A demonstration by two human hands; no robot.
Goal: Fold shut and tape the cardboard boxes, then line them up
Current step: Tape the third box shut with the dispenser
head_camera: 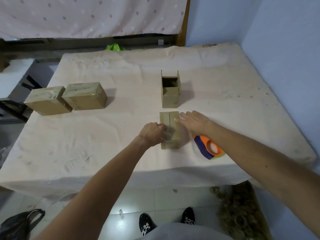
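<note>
A small cardboard box [171, 122] with its top flaps folded shut sits near the front middle of the cloth-covered table [121, 135]. My left hand [153, 133] has curled fingers on the box's left top edge, over a strip of clear tape. My right hand [194, 121] lies flat with straight fingers touching the box's right edge. Behind it stands an open box [170, 94] with its flaps up. Two taped boxes [48, 101] [85, 96] sit side by side at the left. A blue and orange tape dispenser [208, 147] lies right of the near box.
A wall runs along the table's right side. Something green [114, 47] shows past the far edge. A black bag [19, 224] lies on the floor at the lower left, and a heap of brown stuff [240, 208] lies at the lower right.
</note>
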